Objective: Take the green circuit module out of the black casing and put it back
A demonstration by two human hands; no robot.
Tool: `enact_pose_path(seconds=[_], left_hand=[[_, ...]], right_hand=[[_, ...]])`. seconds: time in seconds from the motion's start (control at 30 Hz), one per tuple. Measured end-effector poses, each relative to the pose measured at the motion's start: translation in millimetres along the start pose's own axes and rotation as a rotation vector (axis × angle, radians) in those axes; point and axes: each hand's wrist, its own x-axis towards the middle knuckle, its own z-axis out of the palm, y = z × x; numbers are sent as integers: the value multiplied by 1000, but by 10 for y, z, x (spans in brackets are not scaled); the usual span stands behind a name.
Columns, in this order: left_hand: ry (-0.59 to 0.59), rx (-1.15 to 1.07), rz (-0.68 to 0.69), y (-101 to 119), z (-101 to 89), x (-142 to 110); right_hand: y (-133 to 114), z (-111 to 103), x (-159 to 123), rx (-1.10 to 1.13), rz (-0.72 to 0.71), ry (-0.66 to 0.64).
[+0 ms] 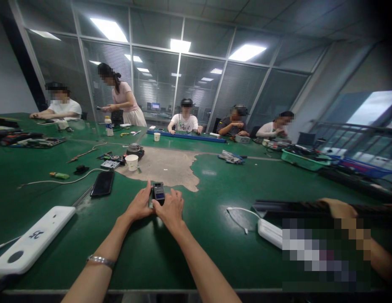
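Note:
A small dark grey boxy device (158, 192) with a little bluish screen on its front is between my two hands, above the green table (214, 248). My left hand (141, 205) grips its left side, one digit pointing up beside it. My right hand (171, 210) closes on the right side, its thumb across the lower front. The hands cover the device's lower part. On the left wrist is a silver bracelet (101, 261). Nearest on the left lies a black smartphone (102, 183); beyond the hands is a bare, worn brown patch (170, 166) of the tabletop.
White power strips (53, 225) (271, 232) lie left and right. At right, another person's hand (339, 208) touches a long black bar (287, 207). Ahead are a paper cup (132, 163), grey gloves (231, 157) and a green basket (305, 160). Several people are across the table.

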Motion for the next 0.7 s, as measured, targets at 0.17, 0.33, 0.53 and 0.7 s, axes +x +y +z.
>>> enact_pose_path(seconds=[0.17,0.33,0.53,0.7], left_hand=[[-16,-19,-43,74,-55,2],[-26,-50,-43,147,-102,-5],[-44,-47,-45,140,-99,-8],[-57,-32,-47,117,-88,-1]], right_hand=[[-3,-128,103,110,-19,99],[312,-308,254,120,-16,217],[813,-243,124,34,75,193],[877,-165,-8,-2,98,154]])
